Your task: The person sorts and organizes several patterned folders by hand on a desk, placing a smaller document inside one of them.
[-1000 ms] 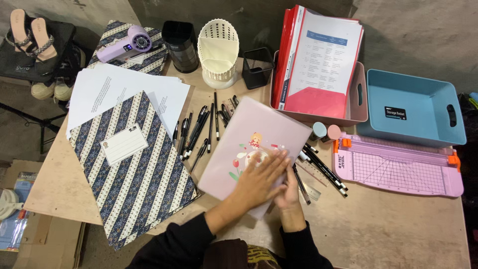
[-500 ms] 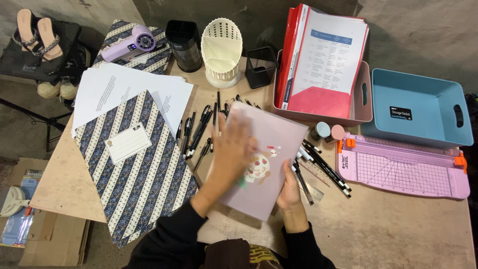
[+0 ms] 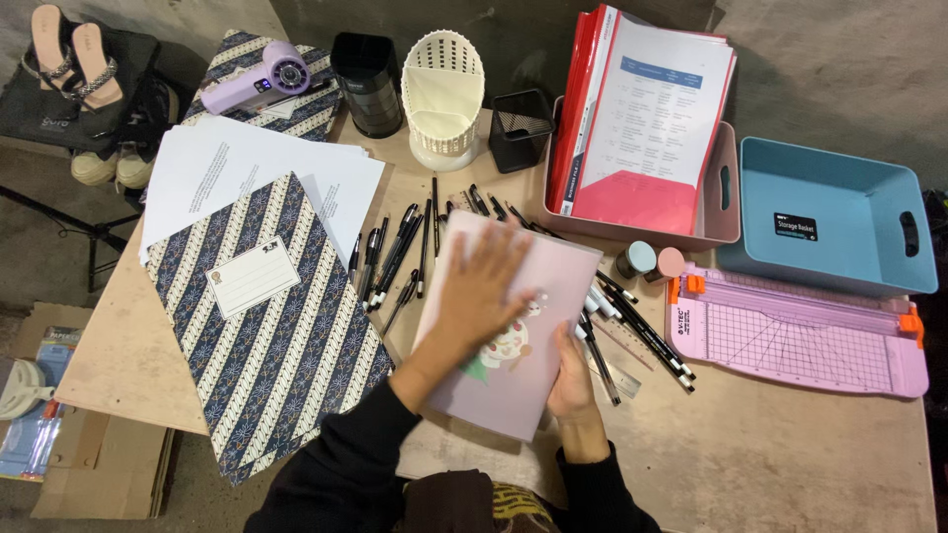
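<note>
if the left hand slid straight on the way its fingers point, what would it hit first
Probably the black pens lying just past the top edge of the pink folder. The left hand lies flat on it, fingers pointing up-table; the black mesh cup stands further along.

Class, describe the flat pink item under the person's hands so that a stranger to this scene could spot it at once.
Start at the wooden table and find the row of black pens near its middle. Just right of them lies the pink folder, with the left hand flat on top and the right hand gripping its right edge. Unlike the striped batik folder, it is plain pastel with a small cartoon picture.
</note>
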